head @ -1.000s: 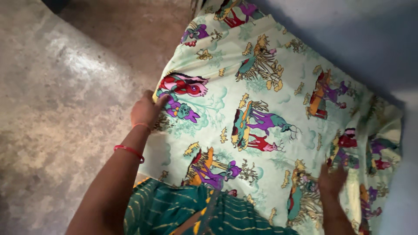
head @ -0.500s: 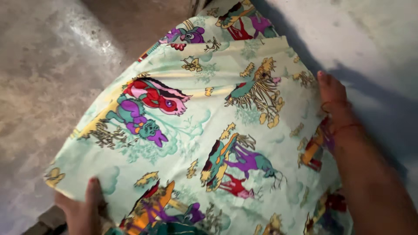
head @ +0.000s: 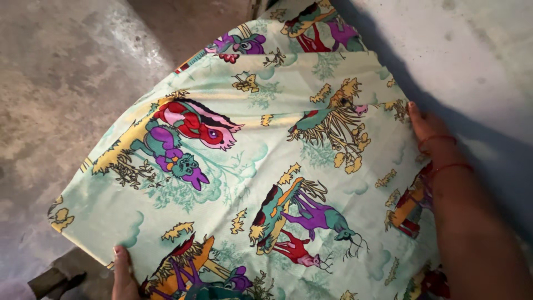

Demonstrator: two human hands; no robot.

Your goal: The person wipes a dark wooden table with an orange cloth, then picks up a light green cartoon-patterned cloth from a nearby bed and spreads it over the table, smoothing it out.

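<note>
Softly creased cartoon-print cotton sheet [head: 250, 166] held by left hand [head: 125, 275], right hand [head: 430, 136].

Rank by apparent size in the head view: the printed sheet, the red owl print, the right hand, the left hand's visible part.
1. Printed sheet
2. Red owl print
3. Right hand, roughly owl-sized, so unsure
4. Left hand, mostly cut off

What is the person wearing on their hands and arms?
Both hands are bare, with no gloves or sleeves in view. The right hand has thin red thread bands around the wrist. Only part of the left hand shows, with nothing worn on it.
</note>
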